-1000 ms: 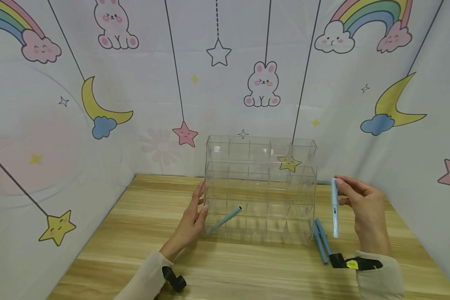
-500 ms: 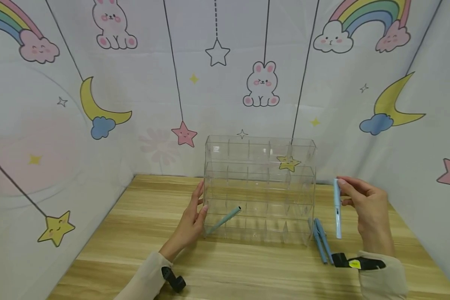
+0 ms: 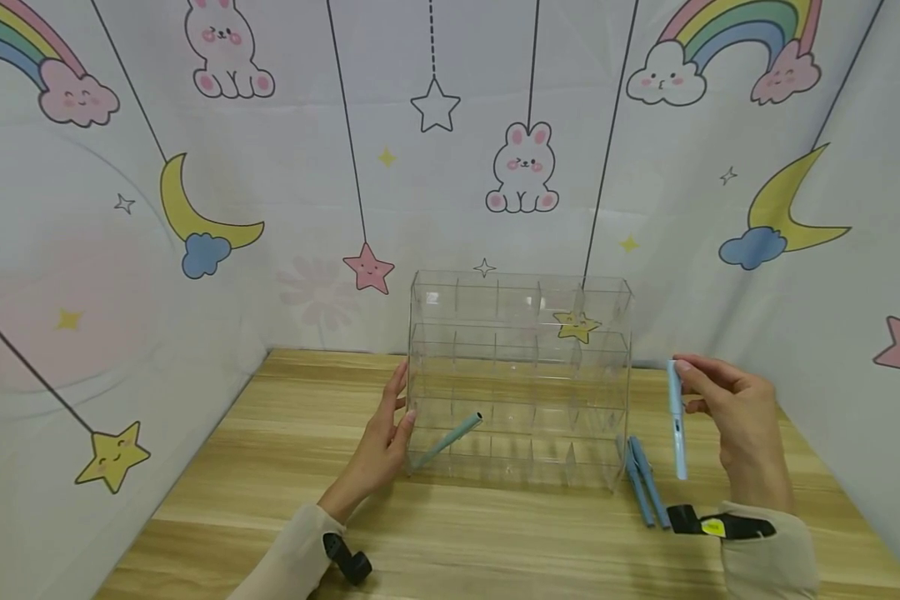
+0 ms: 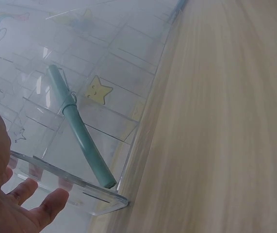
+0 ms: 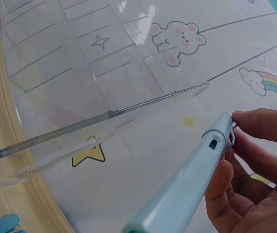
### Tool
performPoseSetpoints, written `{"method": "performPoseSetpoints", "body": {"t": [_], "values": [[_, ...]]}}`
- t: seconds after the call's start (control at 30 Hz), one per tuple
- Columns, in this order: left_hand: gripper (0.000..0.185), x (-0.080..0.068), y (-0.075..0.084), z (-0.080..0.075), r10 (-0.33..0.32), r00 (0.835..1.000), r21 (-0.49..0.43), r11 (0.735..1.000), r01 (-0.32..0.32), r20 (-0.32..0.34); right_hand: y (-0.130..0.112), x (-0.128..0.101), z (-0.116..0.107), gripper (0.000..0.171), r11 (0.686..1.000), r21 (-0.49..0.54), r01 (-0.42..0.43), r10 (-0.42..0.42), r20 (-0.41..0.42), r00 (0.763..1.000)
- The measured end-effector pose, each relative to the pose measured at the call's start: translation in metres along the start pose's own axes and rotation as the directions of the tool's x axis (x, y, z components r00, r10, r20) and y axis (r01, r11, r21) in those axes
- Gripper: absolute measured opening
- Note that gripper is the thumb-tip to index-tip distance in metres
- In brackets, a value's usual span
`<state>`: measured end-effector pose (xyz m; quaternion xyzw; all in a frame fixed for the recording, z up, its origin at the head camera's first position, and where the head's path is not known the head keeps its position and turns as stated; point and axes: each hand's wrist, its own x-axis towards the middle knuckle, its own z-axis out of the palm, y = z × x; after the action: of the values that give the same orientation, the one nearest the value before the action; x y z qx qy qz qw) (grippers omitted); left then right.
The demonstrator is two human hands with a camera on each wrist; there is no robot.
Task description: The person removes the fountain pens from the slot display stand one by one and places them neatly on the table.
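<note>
A clear tiered pen organizer [image 3: 517,379] stands upright on the wooden table. My left hand [image 3: 375,442] rests along its left side wall, fingers fairly straight against the panel in the left wrist view. Inside the lowest front row, a green capped pen [image 3: 450,440] leans to the right. Off the organizer's right side, my right hand [image 3: 735,412] pinches a light blue pen [image 3: 677,421] by its upper, clip end between thumb and fingers. That pen hangs nearly vertical above the table, its lower end pointing at the camera in the right wrist view [image 5: 177,189].
Two darker blue pens [image 3: 647,483] lie side by side on the table [image 3: 495,542] by the organizer's right front corner. Behind rises a white cloth backdrop [image 3: 450,200] printed with rabbits, stars and moons, which also closes off both sides.
My right hand has shifted slightly to the right with the light blue pen, away from the organizer, and dipped a touch. My left hand and the organizer stay in place.
</note>
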<state>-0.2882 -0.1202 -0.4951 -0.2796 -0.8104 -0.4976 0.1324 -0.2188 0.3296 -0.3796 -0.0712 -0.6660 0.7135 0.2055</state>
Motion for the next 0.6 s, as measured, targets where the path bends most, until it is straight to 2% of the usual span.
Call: {"method": "performPoseSetpoints", "body": {"t": [0.33, 0.6], "values": [[0.074, 0.0007, -0.0011, -0.0001, -0.002, 1.0, 0.007, 1.0, 0.002, 0.001, -0.0005, 0.0015, -0.0056, 0.01, 1.0, 0.02, 0.011, -0.011, 0.012, 1.0], [0.073, 0.0006, -0.0005, -0.0003, -0.006, 1.0, -0.009, 1.0, 0.006, 0.01, 0.0, 0.0013, -0.0091, 0.009, 1.0, -0.002, -0.011, 0.011, 0.013, 1.0]]}}
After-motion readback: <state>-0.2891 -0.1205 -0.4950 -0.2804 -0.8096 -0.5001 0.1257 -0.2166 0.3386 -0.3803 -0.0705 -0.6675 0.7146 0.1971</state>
